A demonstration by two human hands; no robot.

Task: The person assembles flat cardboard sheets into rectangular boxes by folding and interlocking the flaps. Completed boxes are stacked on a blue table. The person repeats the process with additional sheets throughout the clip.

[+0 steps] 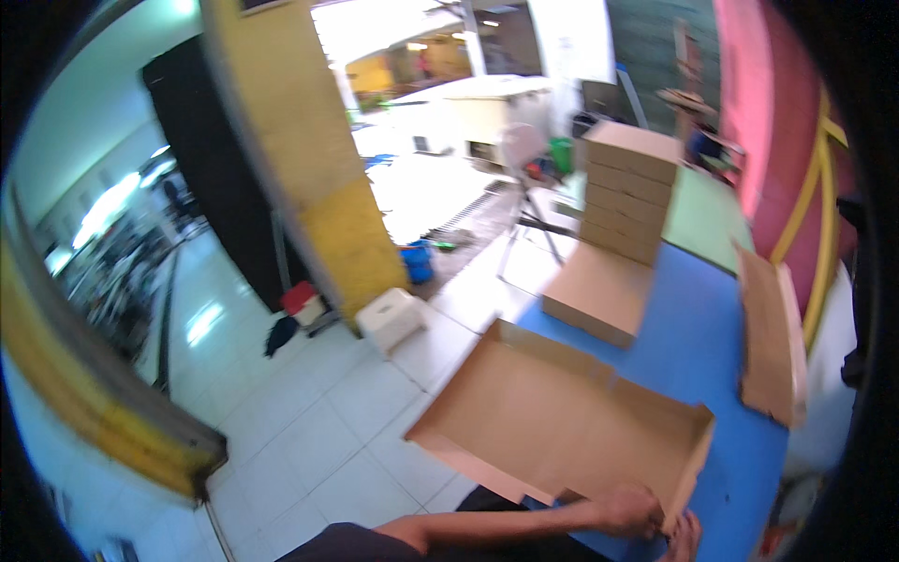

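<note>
A partly folded brown cardboard box (562,412) lies open on the blue tabletop, its far and side walls raised and its left part reaching past the table's edge. My left hand (629,511) is closed at the box's near right corner, fingers curled over the wall there. Close beside it, my right hand (685,538) pinches the same corner from outside, low in the picture. The fingertips of both hands are slightly blurred, and part of the near wall is hidden behind my left forearm.
Folded cardboard boxes (627,192) are stacked at the far end of the blue table (698,300), on a wider box (599,292). A flat cardboard piece (770,342) leans at the right edge. A white stool (391,320) and folding chair (526,187) stand on the tiled floor.
</note>
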